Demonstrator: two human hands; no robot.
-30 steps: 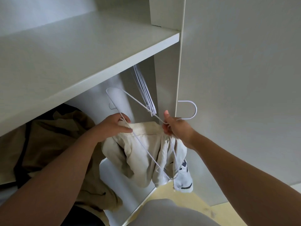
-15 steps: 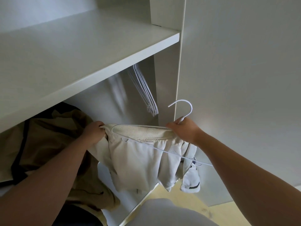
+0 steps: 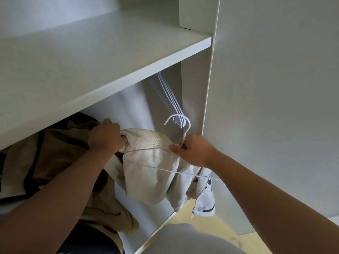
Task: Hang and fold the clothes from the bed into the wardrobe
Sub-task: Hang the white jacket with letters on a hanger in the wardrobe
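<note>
A cream jacket (image 3: pixel 148 173) with a ribbed collar hangs bunched in front of the open wardrobe. My left hand (image 3: pixel 105 136) grips its collar at the left end. My right hand (image 3: pixel 192 151) pinches the neck of a white wire hanger (image 3: pixel 180 125), whose hook points up and to the left. The hanger's bottom bar runs across the front of the jacket. A white and dark sleeve end (image 3: pixel 205 202) dangles at the lower right.
A white wardrobe shelf (image 3: pixel 102 57) spans overhead. Several empty white hangers (image 3: pixel 170 99) hang inside under it, right of centre. A tan garment with dark trim (image 3: pixel 45 158) hangs at the left. The wardrobe's side panel (image 3: pixel 275 107) fills the right. Light wooden floor shows below.
The hanger has turned from lying sideways to hook-up. My left hand moved from the hanger to the jacket's collar and spread it; both hands have risen slightly toward the wardrobe.
</note>
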